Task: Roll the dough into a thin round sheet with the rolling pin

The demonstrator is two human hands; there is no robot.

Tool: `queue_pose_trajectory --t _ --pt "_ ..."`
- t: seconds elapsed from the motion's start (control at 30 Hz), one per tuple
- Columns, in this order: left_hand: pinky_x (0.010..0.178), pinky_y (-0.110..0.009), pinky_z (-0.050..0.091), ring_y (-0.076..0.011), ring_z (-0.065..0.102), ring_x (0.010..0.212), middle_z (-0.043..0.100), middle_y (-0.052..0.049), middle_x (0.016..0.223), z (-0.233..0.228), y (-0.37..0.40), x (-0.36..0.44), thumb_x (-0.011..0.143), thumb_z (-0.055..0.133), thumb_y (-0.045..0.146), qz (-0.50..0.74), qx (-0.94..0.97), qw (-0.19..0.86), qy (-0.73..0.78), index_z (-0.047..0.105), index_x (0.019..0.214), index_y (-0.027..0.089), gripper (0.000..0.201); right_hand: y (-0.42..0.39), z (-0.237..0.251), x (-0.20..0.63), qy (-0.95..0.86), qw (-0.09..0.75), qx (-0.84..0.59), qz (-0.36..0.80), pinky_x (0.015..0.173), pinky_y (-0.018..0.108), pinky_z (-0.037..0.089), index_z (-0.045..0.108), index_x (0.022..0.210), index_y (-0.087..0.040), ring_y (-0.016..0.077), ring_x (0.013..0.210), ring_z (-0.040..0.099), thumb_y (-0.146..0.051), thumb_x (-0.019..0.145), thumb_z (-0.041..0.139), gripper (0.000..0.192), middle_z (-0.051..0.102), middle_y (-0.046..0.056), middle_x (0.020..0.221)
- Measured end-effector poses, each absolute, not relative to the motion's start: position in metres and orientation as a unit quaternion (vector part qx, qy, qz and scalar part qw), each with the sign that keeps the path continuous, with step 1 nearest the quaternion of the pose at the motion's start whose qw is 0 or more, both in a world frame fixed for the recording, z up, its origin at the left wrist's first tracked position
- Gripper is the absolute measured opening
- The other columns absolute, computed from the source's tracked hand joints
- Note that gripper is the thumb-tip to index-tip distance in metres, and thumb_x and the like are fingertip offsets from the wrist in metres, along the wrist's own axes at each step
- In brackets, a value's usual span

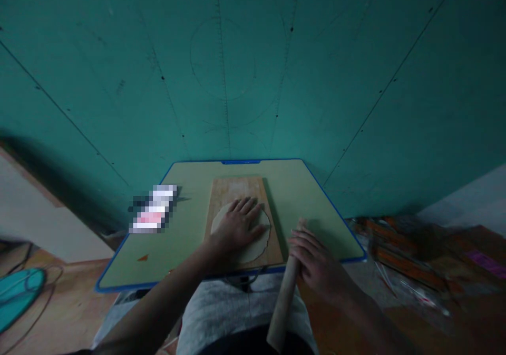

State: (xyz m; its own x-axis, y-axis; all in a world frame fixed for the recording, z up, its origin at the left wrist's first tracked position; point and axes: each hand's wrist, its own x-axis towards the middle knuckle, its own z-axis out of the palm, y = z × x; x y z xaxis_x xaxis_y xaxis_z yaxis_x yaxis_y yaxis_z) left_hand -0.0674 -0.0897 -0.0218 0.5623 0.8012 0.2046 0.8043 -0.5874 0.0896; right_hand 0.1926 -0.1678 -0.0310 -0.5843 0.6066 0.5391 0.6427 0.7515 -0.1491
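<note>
A flat round of pale dough (253,247) lies on a wooden board (237,185). My left hand (239,223) rests flat on the dough, fingers stretched out and slightly spread toward the board's far end. Its palm covers the middle and left part of the dough. Beside the board on the right, my right hand (310,255) is wrapped around a wooden rolling pin (285,305). The pin slants across the table's front edge, its thick near end hanging over my lap and its far tip by the tabletop.
The board sits on a small pale green table (177,244) with a blue rim, against a green wall (245,81). A pixelated object (154,210) stands at the table's left edge. Clutter (407,260) lies on the floor at right, a teal round object (19,297) at left.
</note>
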Motion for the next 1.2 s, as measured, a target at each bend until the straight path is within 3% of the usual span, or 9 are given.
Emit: queue_pose_trajectory --t 0.17,0.27,0.57,0.7,0.83,1.0,1.2 --pt "0.106 -0.046 0.041 -0.0305 0.057 0.121 0.063 -0.015 0.131 -0.01 -0.073 -0.067 0.1 0.048 0.038 -0.071 -0.878 0.013 -0.472 0.064 0.127 0.017 0.038 -0.166 -0.032 0.216 -0.851 0.331 -0.407 -0.017 0.096 0.047 0.057 0.063 0.107 -0.022 0.0269 0.112 0.067 -0.001 0.073 0.052 0.042 0.072 0.009 0.112" --pt "0.098 -0.047 0.046 -0.0315 0.061 0.11 0.067 -0.016 0.115 -0.003 -0.063 -0.066 0.097 0.051 0.03 -0.055 -0.88 0.014 -0.472 0.071 0.109 0.015 0.028 -0.166 -0.035 0.225 -0.834 0.338 -0.436 -0.03 0.095 0.047 0.057 0.061 0.108 -0.022 0.0272 0.109 0.068 -0.001 0.072 0.051 0.043 0.073 0.009 0.11" --pt "0.093 -0.043 0.049 -0.029 0.063 0.103 0.068 -0.014 0.107 0.004 -0.039 -0.064 0.089 0.053 0.023 -0.045 -0.889 -0.007 -0.457 0.069 0.099 0.017 0.02 -0.16 -0.034 0.229 -0.798 0.331 -0.504 -0.031 0.092 0.047 0.055 0.059 0.102 -0.024 0.0286 0.103 0.068 -0.007 0.074 0.053 0.034 0.073 0.008 0.106" --pt "0.083 -0.036 0.051 -0.0256 0.065 0.093 0.071 -0.008 0.094 0.013 -0.027 -0.065 0.081 0.057 0.02 -0.032 -0.901 -0.025 -0.432 0.071 0.094 0.021 0.019 -0.156 -0.031 0.231 -0.788 0.334 -0.516 -0.031 0.09 0.046 0.055 0.06 0.102 -0.025 0.0292 0.103 0.068 -0.008 0.073 0.054 0.033 0.073 0.008 0.103" --pt "0.083 -0.034 0.05 -0.0245 0.065 0.093 0.071 -0.006 0.085 0.017 -0.022 -0.069 0.085 0.054 0.025 -0.017 -0.917 -0.044 -0.395 0.073 0.081 0.024 0.019 -0.152 -0.033 0.236 -0.775 0.341 -0.531 -0.038 0.087 0.044 0.055 0.059 0.103 -0.025 0.0287 0.1 0.069 -0.011 0.075 0.055 0.031 0.073 0.008 0.103" --pt "0.094 -0.036 0.047 -0.0243 0.063 0.102 0.071 -0.005 0.087 0.015 -0.025 -0.071 0.085 0.053 0.02 -0.018 -0.923 -0.055 -0.381 0.071 0.076 0.024 0.02 -0.149 -0.037 0.239 -0.771 0.343 -0.535 -0.048 0.085 0.044 0.056 0.057 0.103 -0.025 0.0288 0.099 0.069 -0.011 0.076 0.054 0.031 0.073 0.009 0.102" --pt "0.083 -0.034 0.049 -0.024 0.064 0.094 0.071 -0.009 0.098 0.017 -0.031 -0.071 0.086 0.054 0.022 -0.044 -0.904 -0.071 -0.418 0.072 0.095 0.02 0.02 -0.146 -0.041 0.24 -0.765 0.347 -0.54 -0.051 0.087 0.047 0.055 0.058 0.103 -0.025 0.0298 0.101 0.068 -0.01 0.075 0.054 0.031 0.073 0.009 0.103"
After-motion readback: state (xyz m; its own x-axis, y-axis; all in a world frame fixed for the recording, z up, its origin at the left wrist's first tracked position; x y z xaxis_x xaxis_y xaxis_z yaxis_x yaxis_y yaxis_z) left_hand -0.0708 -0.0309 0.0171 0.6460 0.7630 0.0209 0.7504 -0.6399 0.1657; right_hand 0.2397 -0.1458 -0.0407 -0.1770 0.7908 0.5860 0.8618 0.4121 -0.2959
